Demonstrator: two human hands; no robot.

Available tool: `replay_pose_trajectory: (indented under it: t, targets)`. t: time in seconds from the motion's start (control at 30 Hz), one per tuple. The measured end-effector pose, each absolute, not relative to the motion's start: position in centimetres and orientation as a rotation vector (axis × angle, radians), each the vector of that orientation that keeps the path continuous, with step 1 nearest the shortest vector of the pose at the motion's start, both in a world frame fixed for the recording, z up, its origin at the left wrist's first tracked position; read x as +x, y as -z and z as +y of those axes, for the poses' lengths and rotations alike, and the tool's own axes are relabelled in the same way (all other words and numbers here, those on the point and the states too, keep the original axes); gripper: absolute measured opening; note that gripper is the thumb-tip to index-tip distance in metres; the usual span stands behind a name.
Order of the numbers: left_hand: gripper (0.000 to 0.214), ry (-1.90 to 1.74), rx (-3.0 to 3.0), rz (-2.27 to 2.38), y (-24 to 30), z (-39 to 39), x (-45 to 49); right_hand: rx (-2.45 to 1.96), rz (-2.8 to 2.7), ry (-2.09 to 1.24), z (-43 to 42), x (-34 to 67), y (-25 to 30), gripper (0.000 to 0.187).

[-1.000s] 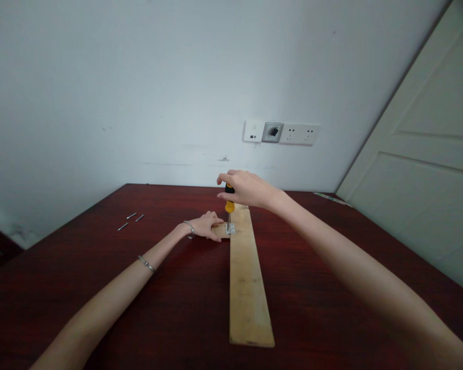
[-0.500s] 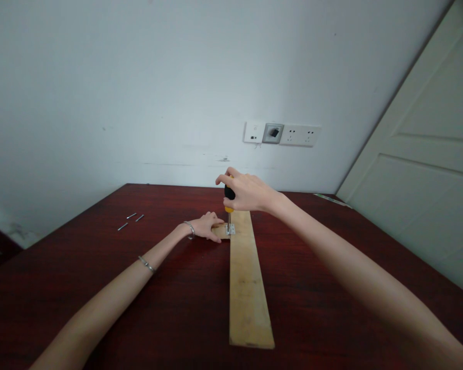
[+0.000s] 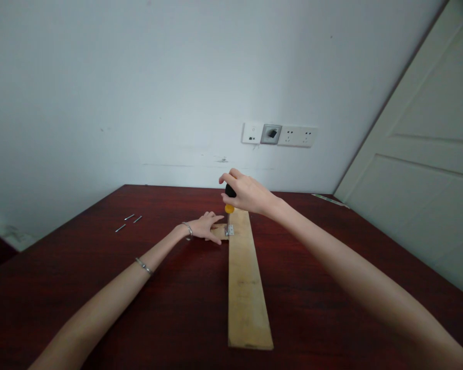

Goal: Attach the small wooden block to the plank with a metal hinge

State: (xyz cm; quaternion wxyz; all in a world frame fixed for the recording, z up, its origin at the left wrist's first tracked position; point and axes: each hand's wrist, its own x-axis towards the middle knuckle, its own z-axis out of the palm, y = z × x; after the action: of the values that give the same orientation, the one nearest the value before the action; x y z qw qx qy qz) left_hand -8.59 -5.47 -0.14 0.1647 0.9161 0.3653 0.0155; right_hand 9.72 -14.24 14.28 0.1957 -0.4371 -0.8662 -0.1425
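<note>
Right hand (image 3: 249,194) is wrapped around a black-and-yellow screwdriver (image 3: 229,208), thumb and fingers curled on the handle, and the left hand (image 3: 204,227) is clamped over a small wood piece (image 3: 221,234), thumb along the near edge and fingers toward the far one. The hands are apart from each other, with the screwdriver shaft coming down just past the left fingertips.

Call the metal hinge (image 3: 231,230) the middle of the clock. The screwdriver handle is at 12, pretty much upright, with its tip down at the hinge; too small to make out exactly what it's touching. The small piece sticks out toward 9, and the hinge sits where it meets the long board (image 3: 248,293), which runs from about 12 down to between 5 and 6.

Farther off at 9, well apart from the wood, three thin metal bits (image 3: 129,223) lie on the dark red worktop (image 3: 170,313). Screws or nails, can't tell at this size. There's a bracelet (image 3: 188,228) on the left wrist and another band (image 3: 143,266) up the forearm. Wall sockets (image 3: 298,136) at 1, pale door (image 3: 428,139) around 2.
</note>
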Motion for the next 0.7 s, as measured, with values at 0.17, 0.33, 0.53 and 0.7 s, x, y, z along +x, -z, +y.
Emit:
replay_pose_trajectory:
  t: [0.17,0.33,0.53,0.7]
  targets:
    - [0.082,-0.269,2.580,0.901,0.4,-5.1,-8.5,-1.226,-2.385,0.378,-14.2,10.1,-14.4,0.032]
    - [0.052,-0.458,2.571,0.760,0.0,-5.2,-8.3,-1.210,-2.365,0.373,-14.0,10.3,-14.8,0.033]
    - [0.025,-0.524,2.478,0.718,0.1,-5.5,-7.8,-1.228,-2.358,0.386,-14.0,10.2,-15.1,0.033]
    - [0.013,-0.554,2.392,0.735,0.1,-6.0,-7.2,-1.207,-2.361,0.395,-13.9,10.2,-15.0,0.033]
